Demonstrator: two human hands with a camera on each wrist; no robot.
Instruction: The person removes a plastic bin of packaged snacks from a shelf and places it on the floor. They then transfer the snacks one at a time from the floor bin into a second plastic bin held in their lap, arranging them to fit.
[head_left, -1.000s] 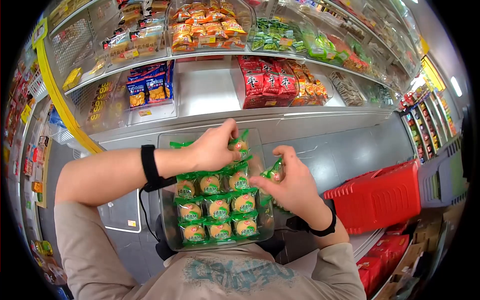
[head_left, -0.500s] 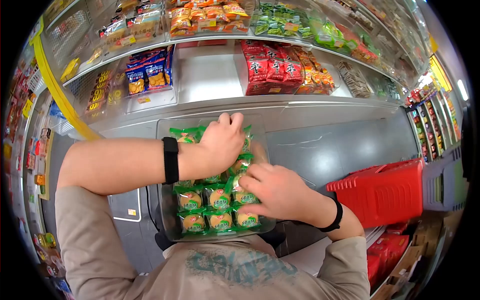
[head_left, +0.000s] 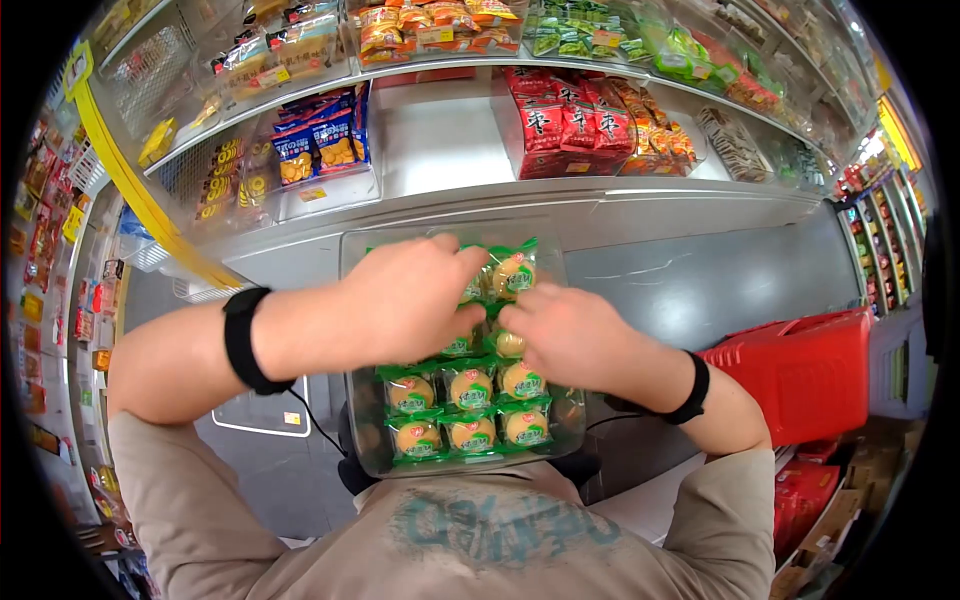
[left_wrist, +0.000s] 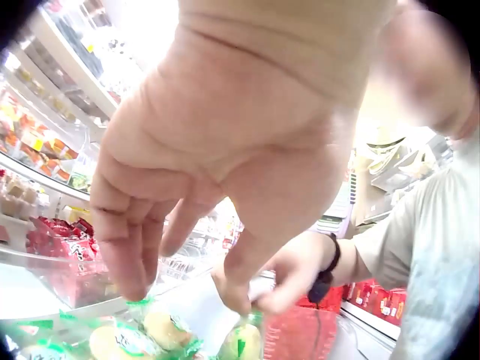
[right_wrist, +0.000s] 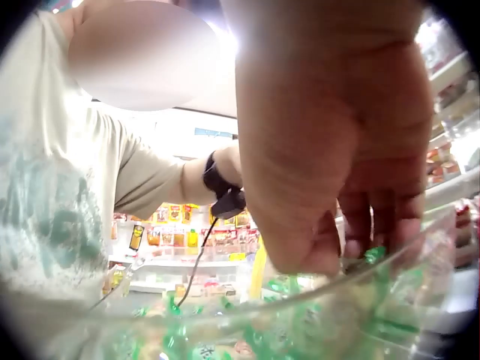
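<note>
A clear plastic bin sits low against the person's lap, holding rows of round cakes in clear wrappers with green edges. My left hand hovers over the bin's far part, fingers pointing down; its fingertips come close above the wrappers, with nothing between thumb and fingers. On the bin's right side my right hand reaches in and pinches the green edge of a wrapped cake. Green wrapper shows at its fingertips in the right wrist view. The left hand and forearm hide some packs at the far left.
Ahead stands a shelf with red snack bags, blue snack bags and bins of orange packets. A red basket is on the right. A yellow strip runs down the left; a clear lid-like panel lies below it.
The right hand brought a wrapped cake from beside the bin into it, then moved toward the far rows. The left hand shifted back and left, uncovering a far-right pack.
</note>
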